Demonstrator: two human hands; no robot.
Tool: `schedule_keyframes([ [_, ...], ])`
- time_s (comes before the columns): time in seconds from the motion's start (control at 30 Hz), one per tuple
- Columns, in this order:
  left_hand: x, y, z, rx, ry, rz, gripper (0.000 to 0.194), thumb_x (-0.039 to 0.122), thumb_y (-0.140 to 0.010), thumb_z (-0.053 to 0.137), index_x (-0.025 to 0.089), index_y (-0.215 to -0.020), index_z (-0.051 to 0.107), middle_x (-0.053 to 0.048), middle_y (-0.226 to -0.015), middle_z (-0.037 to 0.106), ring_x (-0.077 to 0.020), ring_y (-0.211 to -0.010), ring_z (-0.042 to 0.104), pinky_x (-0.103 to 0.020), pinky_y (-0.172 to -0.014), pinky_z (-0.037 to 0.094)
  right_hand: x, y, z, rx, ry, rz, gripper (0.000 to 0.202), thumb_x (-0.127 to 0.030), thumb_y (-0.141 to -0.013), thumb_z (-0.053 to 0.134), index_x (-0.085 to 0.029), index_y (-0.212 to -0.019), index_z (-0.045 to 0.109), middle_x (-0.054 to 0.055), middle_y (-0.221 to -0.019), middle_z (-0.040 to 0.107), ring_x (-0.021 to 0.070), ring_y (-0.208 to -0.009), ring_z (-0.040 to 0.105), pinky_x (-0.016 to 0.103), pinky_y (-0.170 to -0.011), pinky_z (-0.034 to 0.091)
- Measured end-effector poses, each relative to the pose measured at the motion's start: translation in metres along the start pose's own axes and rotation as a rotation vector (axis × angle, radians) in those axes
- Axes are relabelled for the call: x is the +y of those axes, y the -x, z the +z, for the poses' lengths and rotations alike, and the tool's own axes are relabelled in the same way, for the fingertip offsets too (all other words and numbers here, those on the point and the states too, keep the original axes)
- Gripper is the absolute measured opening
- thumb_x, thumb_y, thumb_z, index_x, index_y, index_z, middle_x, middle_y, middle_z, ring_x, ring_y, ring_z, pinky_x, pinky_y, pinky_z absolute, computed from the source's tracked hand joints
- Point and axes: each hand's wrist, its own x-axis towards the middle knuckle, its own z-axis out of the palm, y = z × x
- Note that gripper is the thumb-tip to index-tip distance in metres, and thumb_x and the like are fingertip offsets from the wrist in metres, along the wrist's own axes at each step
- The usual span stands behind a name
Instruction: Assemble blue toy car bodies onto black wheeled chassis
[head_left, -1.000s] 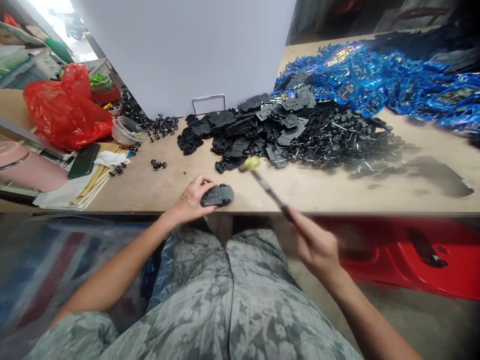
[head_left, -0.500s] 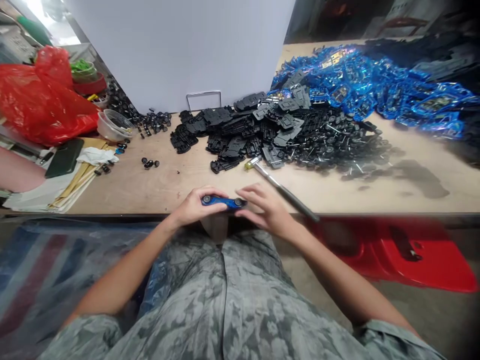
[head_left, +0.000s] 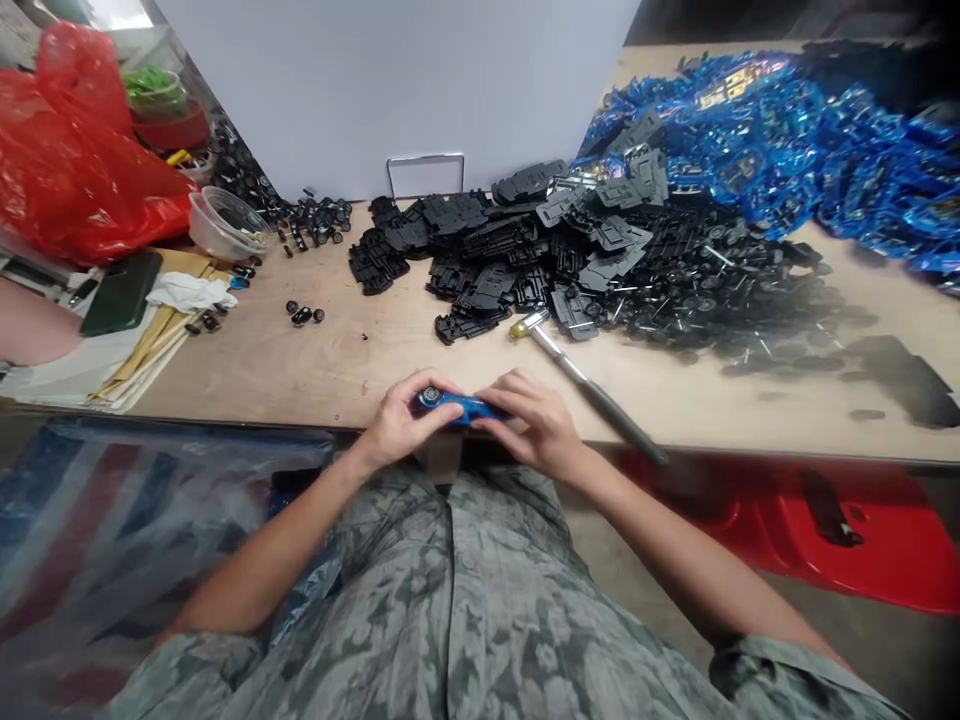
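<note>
just below the frame's centre, left hand (head_left: 405, 415) and right hand (head_left: 536, 420) pinch a blue toy car (head_left: 471, 405), seemingly a handling step; any next move likely calls for steady fingers.

Blue toy car (head_left: 471, 407), mottled grey-green clothing (head_left: 517, 610)
The hammer (head_left: 582, 381) shows yellow, silver and black; chassis pieces (head_left: 491, 286) are black and dark grey, the plastic bag (head_left: 82, 170) and stool (head_left: 889, 545) red, the car shells (head_left: 757, 150) blue.
</note>
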Motion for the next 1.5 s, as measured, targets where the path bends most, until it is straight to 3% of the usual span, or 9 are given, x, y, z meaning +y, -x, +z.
schedule_keyframes([
  [0.2,0.004,-0.01,-0.012,-0.072,0.276,-0.168,0.062,0.04,-0.079,0.084,0.018,-0.132,0.061,-0.009,-0.113,0.073,-0.0219,-0.104,0.069,-0.035,-0.092,0.056,0.0,0.012,-0.009,0.044,0.311,-0.247,0.049,-0.017,-0.094,0.069,-0.032,-0.139,0.059,0.009,-0.134,0.068,0.0296,-0.127,0.06,0.064,-0.115,0.043],
  [0.33,-0.01,-0.01,-0.005,0.057,0.109,0.061,0.039,0.025,-0.073,0.088,0.016,-0.106,0.069,-0.007,-0.105,0.071,-0.0194,-0.103,0.068,-0.032,-0.096,0.054,0.01,0.017,-0.005,0.087,0.098,0.084,0.066,-0.037,-0.091,0.076,-0.023,-0.149,0.049,0.017,-0.129,0.068,0.0309,-0.118,0.066,0.052,-0.098,0.058],
  [0.4,-0.016,-0.006,-0.001,0.046,0.03,0.142,0.029,0.024,-0.077,0.085,0.017,-0.098,0.067,-0.007,-0.105,0.07,-0.0197,-0.104,0.067,-0.033,-0.097,0.054,0.014,0.018,-0.003,0.055,-0.014,0.168,0.05,-0.031,-0.095,0.071,-0.02,-0.141,0.057,0.013,-0.109,0.073,0.0242,-0.096,0.072,0.041,-0.084,0.062],
  [0.53,-0.017,-0.002,-0.001,-0.018,-0.093,0.154,0.034,0.027,-0.079,0.084,0.018,-0.108,0.066,-0.01,-0.114,0.072,-0.0229,-0.109,0.069,-0.037,-0.1,0.054,0.014,0.018,-0.001,0.009,-0.076,0.16,0.021,-0.023,-0.098,0.063,-0.019,-0.118,0.068,0.01,-0.098,0.072,0.0213,-0.089,0.07,0.036,-0.077,0.06],
  [0.87,-0.019,-0.006,0.004,0.013,-0.218,0.402,0.023,0.02,-0.082,0.081,0.019,-0.104,0.073,-0.009,-0.102,0.076,-0.0198,-0.096,0.071,-0.033,-0.088,0.057,0.002,0.013,0.013,0.08,-0.064,0.19,0.012,-0.023,-0.096,0.064,-0.017,-0.105,0.068,0.009,-0.087,0.07,0.0216,-0.078,0.063,0.036,-0.07,0.053],
  [1.03,-0.014,-0.002,-0.004,0.033,-0.285,0.322,0.024,0.029,-0.084,0.081,0.019,-0.103,0.073,-0.01,-0.103,0.077,-0.0217,-0.099,0.072,-0.035,-0.092,0.057,0.007,0.018,0.008,0.092,-0.131,0.217,0.018,-0.023,-0.095,0.068,-0.018,-0.112,0.069,0.009,-0.095,0.074,0.0213,-0.084,0.068,0.036,-0.076,0.056],
  [1.2,0.019,-0.004,-0.023,-0.188,-0.765,0.386,0.044,0.041,-0.083,0.08,0.023,-0.123,0.072,-0.009,-0.11,0.077,-0.0281,-0.105,0.07,-0.053,-0.114,0.043,-0.006,0.013,-0.004,0.094,-0.103,0.116,0.019,-0.017,-0.097,0.063,-0.019,-0.114,0.069,0.008,-0.09,0.072,0.0207,-0.082,0.065,0.035,-0.073,0.055],
  [1.37,0.036,-0.001,-0.017,-0.315,-0.757,0.399,0.029,0.023,-0.094,0.063,0.02,-0.122,0.07,-0.01,-0.111,0.075,-0.0232,-0.101,0.071,-0.033,-0.086,0.056,-0.021,0.004,-0.004,0.135,-0.145,0.082,0.024,-0.015,-0.097,0.062,-0.017,-0.12,0.068,0.011,-0.096,0.07,0.0214,-0.086,0.065,0.036,-0.076,0.056],
  [1.5,0.024,0.006,-0.011,-0.201,-0.649,0.478,0.034,0.012,-0.09,0.062,0.02,-0.122,0.069,-0.011,-0.117,0.075,-0.023,-0.109,0.072,-0.033,-0.096,0.056,-0.026,0.006,-0.005,0.166,-0.172,0.081,0.023,-0.014,-0.095,0.063,-0.014,-0.117,0.07,0.014,-0.1,0.07,0.0223,-0.09,0.067,0.037,-0.078,0.057],
])
